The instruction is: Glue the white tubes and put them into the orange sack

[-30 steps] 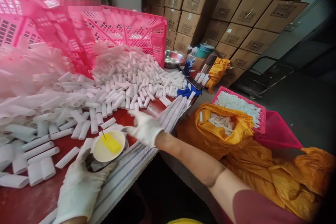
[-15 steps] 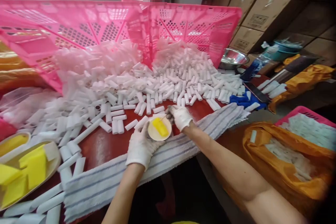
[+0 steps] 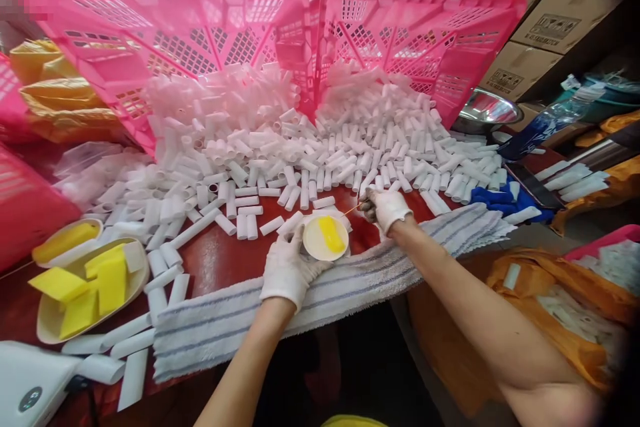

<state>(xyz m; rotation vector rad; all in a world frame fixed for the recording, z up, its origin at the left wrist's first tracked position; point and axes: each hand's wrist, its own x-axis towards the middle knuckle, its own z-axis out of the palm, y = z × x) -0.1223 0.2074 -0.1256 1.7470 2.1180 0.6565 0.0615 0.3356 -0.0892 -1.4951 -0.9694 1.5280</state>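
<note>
My left hand [image 3: 290,268], in a white glove, grips the side of a small round white dish [image 3: 311,240] over the striped towel [image 3: 210,330]. A yellow piece [image 3: 331,235] lies in the dish. To the right, my right hand [image 3: 387,209], gloved with darkened fingertips, pinches a thin stick [image 3: 353,208] that points left toward the dish, its tip just off the yellow piece. Many white tubes [image 3: 345,159] are heaped on the red table [image 3: 205,257] beyond both hands.
Pink baskets [image 3: 420,3] stand behind the heap. At the left is a tray [image 3: 141,280] of yellow sponges [image 3: 113,280], with a white device [image 3: 30,380] in front. A metal bowl [image 3: 485,110], a bottle [image 3: 547,121] and a blue cloth [image 3: 500,203] are at the right. Stacked cartons [image 3: 553,20] stand behind.
The view has turned left, so the scene sits further right. My right hand has drawn the stick away from the yellow piece, while my left hand keeps its hold on the dish.
</note>
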